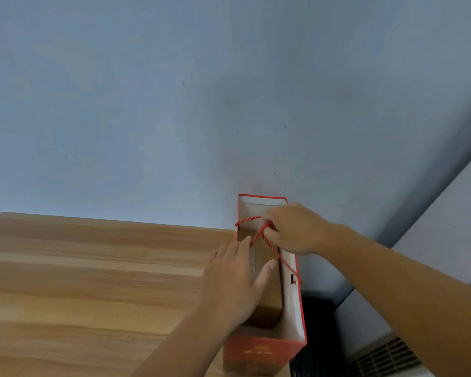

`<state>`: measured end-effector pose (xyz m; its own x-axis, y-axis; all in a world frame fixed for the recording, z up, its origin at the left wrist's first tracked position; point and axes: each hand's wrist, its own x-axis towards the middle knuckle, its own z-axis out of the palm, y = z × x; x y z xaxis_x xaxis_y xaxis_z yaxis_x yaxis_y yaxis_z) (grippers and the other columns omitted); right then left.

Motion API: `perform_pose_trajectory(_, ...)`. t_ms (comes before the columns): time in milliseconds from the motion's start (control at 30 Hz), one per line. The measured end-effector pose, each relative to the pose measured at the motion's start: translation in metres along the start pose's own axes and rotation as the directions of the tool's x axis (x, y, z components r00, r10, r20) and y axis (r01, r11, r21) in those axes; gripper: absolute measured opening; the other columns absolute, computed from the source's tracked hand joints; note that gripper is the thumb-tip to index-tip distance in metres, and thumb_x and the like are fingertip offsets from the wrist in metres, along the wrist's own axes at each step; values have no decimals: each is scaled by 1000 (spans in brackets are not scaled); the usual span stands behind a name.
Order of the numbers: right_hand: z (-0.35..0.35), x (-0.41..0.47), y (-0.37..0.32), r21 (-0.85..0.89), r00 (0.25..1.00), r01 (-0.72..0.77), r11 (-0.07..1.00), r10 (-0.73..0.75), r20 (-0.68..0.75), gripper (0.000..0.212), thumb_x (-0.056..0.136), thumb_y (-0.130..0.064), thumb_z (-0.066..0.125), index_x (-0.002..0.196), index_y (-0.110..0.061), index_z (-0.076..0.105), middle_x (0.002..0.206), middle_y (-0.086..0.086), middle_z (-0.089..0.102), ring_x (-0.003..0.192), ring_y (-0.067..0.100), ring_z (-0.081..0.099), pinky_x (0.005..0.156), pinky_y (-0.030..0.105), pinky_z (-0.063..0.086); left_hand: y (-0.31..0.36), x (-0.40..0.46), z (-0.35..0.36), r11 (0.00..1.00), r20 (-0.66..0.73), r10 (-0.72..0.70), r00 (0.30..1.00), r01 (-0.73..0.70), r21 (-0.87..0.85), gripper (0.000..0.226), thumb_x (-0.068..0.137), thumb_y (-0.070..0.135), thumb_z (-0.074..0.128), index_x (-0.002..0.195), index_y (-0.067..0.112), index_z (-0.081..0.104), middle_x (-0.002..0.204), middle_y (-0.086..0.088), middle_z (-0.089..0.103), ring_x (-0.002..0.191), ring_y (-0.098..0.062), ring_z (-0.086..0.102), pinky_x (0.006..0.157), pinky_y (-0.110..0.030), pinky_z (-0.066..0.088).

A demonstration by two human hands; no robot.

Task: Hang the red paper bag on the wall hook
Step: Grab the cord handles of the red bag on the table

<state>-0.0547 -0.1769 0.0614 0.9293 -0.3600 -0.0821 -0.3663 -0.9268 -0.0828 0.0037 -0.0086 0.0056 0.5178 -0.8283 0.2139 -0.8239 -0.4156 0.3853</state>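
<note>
The red paper bag (294, 300) stands upright at the right end of the wooden table, seen from above with its mouth open and its white lining showing. A brown box (268, 303) sits inside it. My right hand (294, 229) is closed around the red cord handles (259, 236) over the bag's mouth. My left hand (234, 281) lies with spread fingers against the bag's left rim, fingertips reaching over the opening. No wall hook is visible in this view.
The wooden table (93, 281) fills the lower left and butts against a pale blue wall (201, 104). To the right of the bag there is a dark object (321, 322) and a grey surface with a vent grille (386, 355).
</note>
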Motion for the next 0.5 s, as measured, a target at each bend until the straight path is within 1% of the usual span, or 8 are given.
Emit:
perform_pose_trajectory(67,-22,-8,-7,60,998,1,998,3,-65,32,92,-26,49,61,-23,48,67,-1,62,65,21,55,56,27,33,7,4,-13,997,-8,-16,1000,15,-70,67,94,75,34,140,30,53,128,13,67,119,-10,60,108,-36,46)
perform_pose_trajectory(133,-41,-16,-20,100,985,-7,995,24,-170,36,90,-29,53,56,-26,42,59,-4,56,57,15,49,53,26,29,14,6,-28,977,-24,-60,998,54,-207,51,93,72,43,126,35,56,110,18,70,105,-9,65,95,-35,53)
perform_pose_trajectory(167,-50,-20,-26,144,973,-2,990,35,-227,34,89,-30,54,56,-28,43,58,-6,53,56,12,48,53,25,31,17,7,-34,958,-44,-77,996,62,-280,38,95,67,47,118,37,54,100,20,70,96,-6,65,84,-29,54)
perform_pose_trajectory(233,-66,-27,-36,218,952,10,976,57,-301,22,87,-31,54,66,-27,59,65,-9,60,64,12,57,59,29,42,23,10,-48,928,-91,-92,992,52,-369,12,99,49,55,99,40,47,72,20,62,69,2,59,60,-15,44)
perform_pose_trajectory(300,-78,-33,-40,224,937,9,975,69,-342,17,85,-32,54,80,-25,69,81,-7,72,78,17,65,69,36,52,27,13,-60,884,-105,-127,986,64,-462,19,98,34,59,83,35,47,53,9,55,49,-4,52,48,-16,33)
perform_pose_trajectory(333,-81,-36,-40,212,928,8,977,72,-366,17,85,-32,54,82,-25,70,84,-6,73,80,18,65,70,37,53,27,14,-67,861,-97,-154,983,85,-502,19,96,30,59,79,33,50,51,4,57,47,-10,52,48,-23,35)
perform_pose_trajectory(400,-83,-42,-37,189,907,7,982,73,-414,16,88,-32,55,82,-24,68,82,-5,71,78,19,63,65,35,48,25,14,-79,827,-86,-181,980,104,-552,14,92,24,59,79,30,58,61,-5,67,51,-18,56,54,-33,41)
perform_pose_trajectory(500,-77,-53,-32,196,895,21,980,69,-440,15,94,-32,59,88,-26,72,73,-13,61,73,12,56,61,24,35,16,9,-99,810,-77,-157,985,84,-580,13,94,22,59,82,24,62,74,-5,72,67,-19,63,62,-32,44)
